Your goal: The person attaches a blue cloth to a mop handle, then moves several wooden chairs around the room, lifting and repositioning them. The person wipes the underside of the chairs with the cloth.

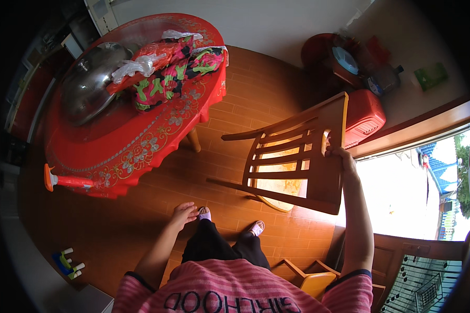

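Note:
My right hand (340, 156) grips the top rail of a wooden slat-back chair (321, 176) through the oval handle hole. The chair is tilted, its slatted back facing up and its seat partly hidden behind the slats. My left hand (185, 214) hangs over the floor near my left foot, fingers apart, with nothing in it. At the upper left stands a round table under a red patterned tablecloth (113, 156). On it are a large metal dome lid or basin (90, 82), a camouflage-patterned cloth (158, 92), plastic bags (141, 64) and a spray bottle (68, 181) lying near the edge.
A red plastic container (364, 117) sits behind the chair, near a large water bottle (385, 80) and a blue-lidded basin (344, 60). A bright doorway (399, 191) opens at right. Another wooden chair (317, 281) is by my right side; a small blue-green stool (66, 264) lies lower left.

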Demonstrator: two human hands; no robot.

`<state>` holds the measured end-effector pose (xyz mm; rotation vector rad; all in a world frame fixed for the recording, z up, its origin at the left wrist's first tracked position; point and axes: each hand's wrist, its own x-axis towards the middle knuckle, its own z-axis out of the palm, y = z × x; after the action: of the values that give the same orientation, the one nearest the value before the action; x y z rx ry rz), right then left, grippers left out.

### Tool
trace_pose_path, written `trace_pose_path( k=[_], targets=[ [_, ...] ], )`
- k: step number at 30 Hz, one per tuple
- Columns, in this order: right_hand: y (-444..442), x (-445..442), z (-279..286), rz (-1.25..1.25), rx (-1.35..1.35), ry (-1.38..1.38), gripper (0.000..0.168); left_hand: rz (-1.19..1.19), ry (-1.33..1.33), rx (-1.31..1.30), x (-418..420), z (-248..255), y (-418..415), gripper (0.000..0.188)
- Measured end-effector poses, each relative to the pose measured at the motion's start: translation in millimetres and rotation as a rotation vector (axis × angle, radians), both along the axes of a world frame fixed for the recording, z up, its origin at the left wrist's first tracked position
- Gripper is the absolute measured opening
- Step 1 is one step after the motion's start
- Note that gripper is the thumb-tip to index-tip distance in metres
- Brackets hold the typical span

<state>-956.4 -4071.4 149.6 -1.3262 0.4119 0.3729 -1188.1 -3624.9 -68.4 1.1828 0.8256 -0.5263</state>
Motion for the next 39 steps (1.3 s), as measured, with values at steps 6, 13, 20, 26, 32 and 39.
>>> trace_pose_path(
  k=[6,13,20,26,32,39],
  targets=[
    [-97,-39,-9,-0.057,0.135,-0.077,0.018,0.056,0.077,-0.138,36,-3,-107,0.033],
    [-177,-99,-28,-0.260,0.359,-0.142,0.026,0.044,0.331,-0.440,54,-46,-292,0.038],
    [-228,-176,-62,-0.496,0.446,-0.091,0.046,0.320,0.394,-0.641,53,-7,-458,0.054],
    [-216,-250,-98,-0.630,0.506,-0.087,0.047,0.338,0.391,-0.473,16,-76,-452,0.016],
    [-170,-318,-134,-0.796,0.503,-0.049,0.043,0.054,0.328,-0.227,0,-76,-404,0.014],
    [-126,-386,-150,-0.703,0.626,0.356,0.038,-0.152,0.391,-0.073,-9,-88,-330,0.008]
  ],
)
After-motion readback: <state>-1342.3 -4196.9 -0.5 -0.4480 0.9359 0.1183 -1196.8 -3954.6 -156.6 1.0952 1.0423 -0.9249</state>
